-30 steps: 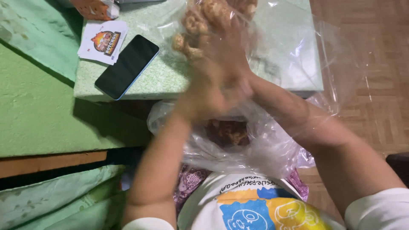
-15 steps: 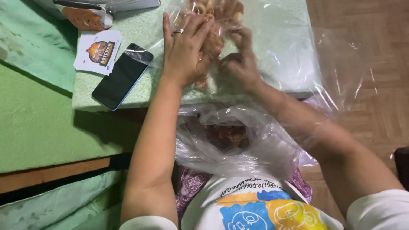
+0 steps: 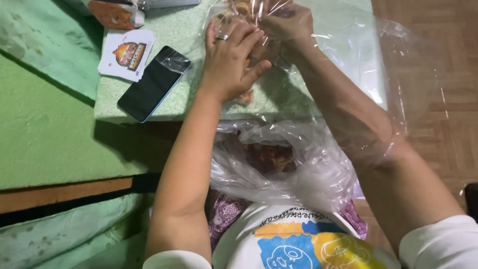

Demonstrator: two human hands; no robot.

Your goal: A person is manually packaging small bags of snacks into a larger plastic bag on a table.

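Note:
A clear plastic bag (image 3: 348,55) lies across the pale green table top (image 3: 189,94), and my right forearm reaches inside it. Golden-brown fried snacks (image 3: 238,9) are bunched at the bag's far end, with a few more snacks (image 3: 245,97) near my left wrist. My left hand (image 3: 230,62), with a ring on one finger, cups the bunch from the left, fingers laid over the plastic. My right hand (image 3: 290,24) closes on the same bunch from the right, inside the bag. Both hands touch each other over the snacks.
A second crumpled clear bag (image 3: 318,174) with dark brown snacks (image 3: 269,157) sits in my lap. A black phone (image 3: 153,82), a printed card (image 3: 127,55) and an orange box (image 3: 117,12) lie at the table's left. Green cushions (image 3: 45,139) are left, wooden floor (image 3: 448,109) right.
My hands came down from a blurred, raised clasp onto the table. My right hand then slid farther away toward the bag's top, while the left stayed pressed on the snacks.

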